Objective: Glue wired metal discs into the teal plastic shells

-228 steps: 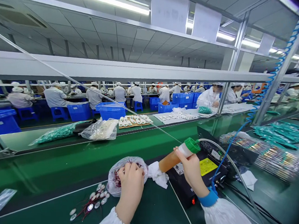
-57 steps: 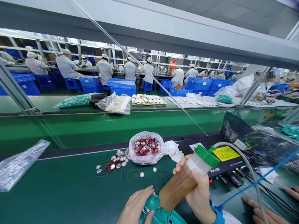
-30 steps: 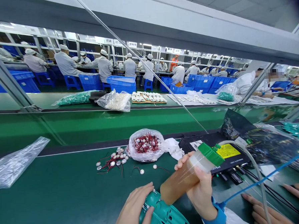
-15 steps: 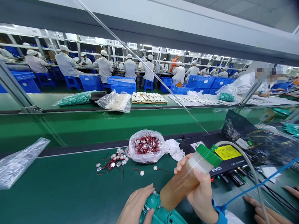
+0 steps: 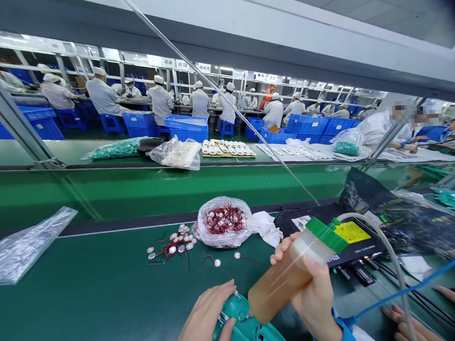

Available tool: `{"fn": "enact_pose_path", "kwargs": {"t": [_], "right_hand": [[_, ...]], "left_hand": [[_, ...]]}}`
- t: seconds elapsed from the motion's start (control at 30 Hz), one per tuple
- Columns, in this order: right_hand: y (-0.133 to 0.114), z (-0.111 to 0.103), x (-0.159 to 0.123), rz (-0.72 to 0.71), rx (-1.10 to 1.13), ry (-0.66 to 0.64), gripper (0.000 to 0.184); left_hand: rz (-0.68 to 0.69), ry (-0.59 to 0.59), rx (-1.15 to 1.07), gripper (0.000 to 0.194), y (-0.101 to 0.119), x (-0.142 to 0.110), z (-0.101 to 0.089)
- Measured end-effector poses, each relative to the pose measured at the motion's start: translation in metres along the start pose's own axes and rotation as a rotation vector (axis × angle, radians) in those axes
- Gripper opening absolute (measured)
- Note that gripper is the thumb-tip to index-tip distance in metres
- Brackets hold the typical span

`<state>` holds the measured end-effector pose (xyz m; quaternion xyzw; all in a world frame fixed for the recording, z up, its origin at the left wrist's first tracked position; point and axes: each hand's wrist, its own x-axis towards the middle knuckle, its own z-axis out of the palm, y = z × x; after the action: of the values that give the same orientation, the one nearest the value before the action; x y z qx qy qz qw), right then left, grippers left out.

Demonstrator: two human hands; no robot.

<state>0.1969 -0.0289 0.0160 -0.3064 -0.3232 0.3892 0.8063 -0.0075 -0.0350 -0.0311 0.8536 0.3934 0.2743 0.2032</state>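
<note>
A teal plastic shell [image 5: 245, 332] is being gripped at its left end by the left hand [image 5: 206, 316], on the near part of the tabletop [image 5: 105, 304], with the fingers being laid over its far edge. A bottle of brown liquid [image 5: 276, 287] is being clasped in the right hand's [image 5: 314, 298] grip, its green cap [image 5: 327, 235] being tilted up to the right and its lower end being held at the shell; whether its tip is touching is not being shown clearly. Work on this shell is apparently being carried out and not yet being finished, though how much is being left cannot be told. No wired disc is being seen on the shell's visible part: many are being held in the plastic bag [image 5: 226, 240], others are being left in a loose pile [image 5: 177, 239] to its left, and two single discs [image 5: 217, 263] are being left just nearer.
</note>
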Motion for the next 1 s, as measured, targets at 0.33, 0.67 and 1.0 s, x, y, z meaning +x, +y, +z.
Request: {"fn": "enact_pose_path", "kwargs": {"t": [0.33, 0.67, 1.0], "right_hand": [[0.0038, 0.0012, -0.0033, 0.037, 0.007, 0.022, 0.025], [0.0012, -0.0021, -0.0017, 0.027, -0.022, -0.085, 0.025], [-0.0004, 0.0044, -0.0026, 0.023, 0.002, -0.079, 0.025]], "left_hand": [[-0.038, -0.02, -0.003, 0.04, 0.0027, 0.0, 0.0002], [-0.043, -0.036, 0.009, 0.039, 0.0026, -0.0001, 0.0006], [-0.055, -0.062, 0.008, 0.04, 0.0039, -0.0019, 0.0014]]}}
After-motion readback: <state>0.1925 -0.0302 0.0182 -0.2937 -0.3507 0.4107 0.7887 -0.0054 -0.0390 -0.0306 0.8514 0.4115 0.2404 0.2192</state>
